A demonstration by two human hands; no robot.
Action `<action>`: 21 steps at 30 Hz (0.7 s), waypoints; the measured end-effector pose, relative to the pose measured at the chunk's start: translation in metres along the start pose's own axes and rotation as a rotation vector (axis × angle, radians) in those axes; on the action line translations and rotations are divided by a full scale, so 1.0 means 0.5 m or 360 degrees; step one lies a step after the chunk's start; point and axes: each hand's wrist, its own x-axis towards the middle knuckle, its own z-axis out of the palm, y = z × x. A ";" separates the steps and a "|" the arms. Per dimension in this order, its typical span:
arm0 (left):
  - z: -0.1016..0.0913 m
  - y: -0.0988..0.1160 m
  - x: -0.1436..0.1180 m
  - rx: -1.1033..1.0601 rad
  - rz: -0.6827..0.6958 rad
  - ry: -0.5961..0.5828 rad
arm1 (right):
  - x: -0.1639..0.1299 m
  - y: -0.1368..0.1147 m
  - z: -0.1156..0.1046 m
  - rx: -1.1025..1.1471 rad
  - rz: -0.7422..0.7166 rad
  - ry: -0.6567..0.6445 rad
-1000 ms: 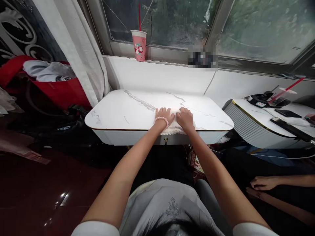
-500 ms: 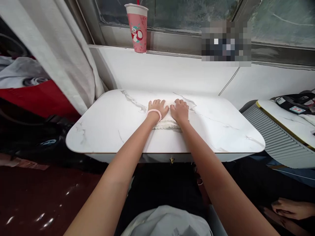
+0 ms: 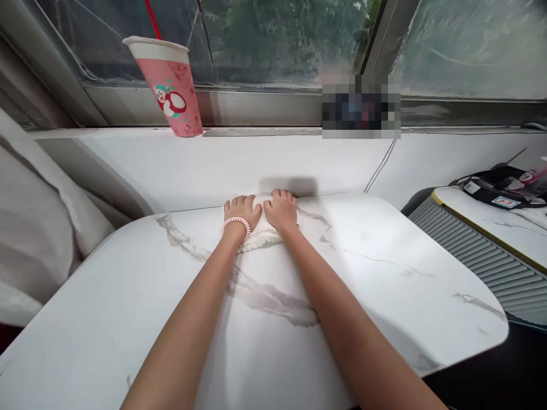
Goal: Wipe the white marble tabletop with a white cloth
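Observation:
A folded white cloth (image 3: 261,238) with a ruffled edge lies at the far side of the white marble-patterned table (image 3: 149,307), close to the wall. My left hand (image 3: 241,212), a pink coil band (image 3: 236,221) round its wrist, presses on the cloth's left part with fingers spread. On its right part rests my right hand (image 3: 282,210), palm down, fingers slightly bent and thumb apart. Both arms reach straight forward over the tabletop. Much of the cloth is hidden under the hands.
A pink paper cup (image 3: 173,94) with a red straw stands on the window ledge. A white curtain (image 3: 36,216) hangs at the left. To the right, another ribbed table (image 3: 482,239) carries a black strap-like item (image 3: 491,191). One patch by the window is blurred out.
Both hands have slid the cloth away from me, up to the table's far edge. My view has moved forward and closer over the table, and the cup looks larger.

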 end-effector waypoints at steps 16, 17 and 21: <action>0.000 -0.003 -0.072 0.0062 0.0055 0.0093 | -0.078 -0.004 -0.034 -0.0005 -0.0039 -0.0026; -0.002 -0.002 -0.087 0.0057 0.0054 0.0086 | -0.094 -0.006 -0.042 -0.0003 -0.0032 -0.0029; -0.013 0.010 -0.157 0.0058 0.0039 0.0055 | -0.162 -0.011 -0.074 -0.0022 -0.0032 -0.0017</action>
